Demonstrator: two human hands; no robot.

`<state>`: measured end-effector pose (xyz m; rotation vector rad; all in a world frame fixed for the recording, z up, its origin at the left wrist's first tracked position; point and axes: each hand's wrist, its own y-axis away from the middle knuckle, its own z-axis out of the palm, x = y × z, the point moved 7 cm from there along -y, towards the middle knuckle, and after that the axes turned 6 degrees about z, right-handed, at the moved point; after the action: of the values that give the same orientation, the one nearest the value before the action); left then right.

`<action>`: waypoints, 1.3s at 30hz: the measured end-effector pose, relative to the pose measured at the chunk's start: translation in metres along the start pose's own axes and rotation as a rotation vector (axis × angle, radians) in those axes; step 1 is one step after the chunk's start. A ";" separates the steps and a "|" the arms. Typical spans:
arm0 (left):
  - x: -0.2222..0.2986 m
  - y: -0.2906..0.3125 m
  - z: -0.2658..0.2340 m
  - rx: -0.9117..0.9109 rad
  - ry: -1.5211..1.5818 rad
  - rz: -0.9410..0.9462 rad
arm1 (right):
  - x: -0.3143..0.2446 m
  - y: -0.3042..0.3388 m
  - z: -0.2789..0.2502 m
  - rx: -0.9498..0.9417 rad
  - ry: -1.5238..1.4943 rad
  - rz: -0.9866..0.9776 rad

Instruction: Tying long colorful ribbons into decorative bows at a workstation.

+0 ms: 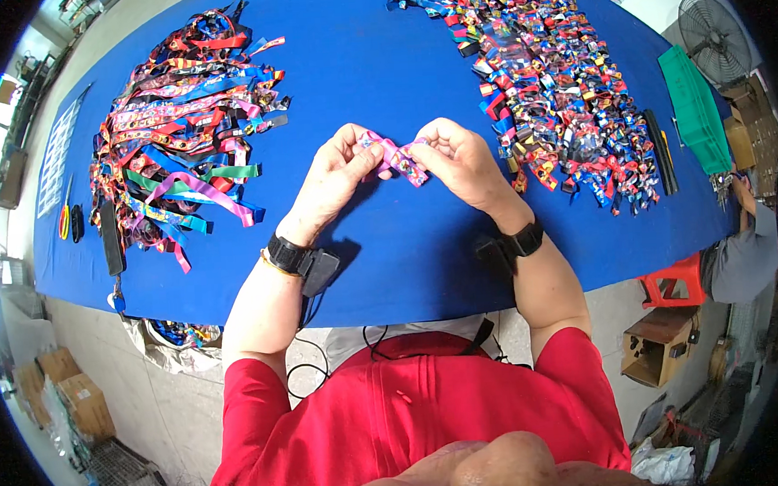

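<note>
Both my hands are raised over the middle of a blue-covered table [353,69], closed on one pink patterned ribbon strap [405,166]. My left hand [344,170] pinches its left part between thumb and fingers. On the other side, my right hand [461,163] grips the right part. A short end of the strap hangs down between the hands, and the rest of it is folded or hidden by my fingers. To the left lies a heap of long multicoloured straps [180,122]. Rows of small bundled straps [557,85] cover the table at the right.
Yellow-handled scissors [64,222] lie at the table's left edge. Beyond the right edge are a green crate [694,108] and a black fan [714,39]. A red stool [675,281] and a wooden box [660,347] stand on the floor at the right.
</note>
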<state>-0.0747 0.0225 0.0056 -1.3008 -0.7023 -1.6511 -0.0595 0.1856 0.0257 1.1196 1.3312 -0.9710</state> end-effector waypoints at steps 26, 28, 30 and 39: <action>0.014 0.005 0.002 0.135 -0.289 0.160 | 0.004 -0.001 0.002 -0.001 -0.051 -0.001; 0.010 0.005 0.008 0.060 -0.332 0.141 | 0.003 0.000 0.003 0.007 -0.032 -0.017; 0.005 0.006 0.009 0.026 -0.256 0.104 | 0.004 0.000 0.004 -0.038 -0.049 0.007; 0.003 0.006 0.009 -0.019 -0.113 0.023 | -0.002 0.001 0.008 -0.082 -0.017 -0.067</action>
<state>-0.0657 0.0268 0.0106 -1.4190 -0.7375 -1.5790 -0.0566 0.1780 0.0272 1.0077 1.3898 -0.9638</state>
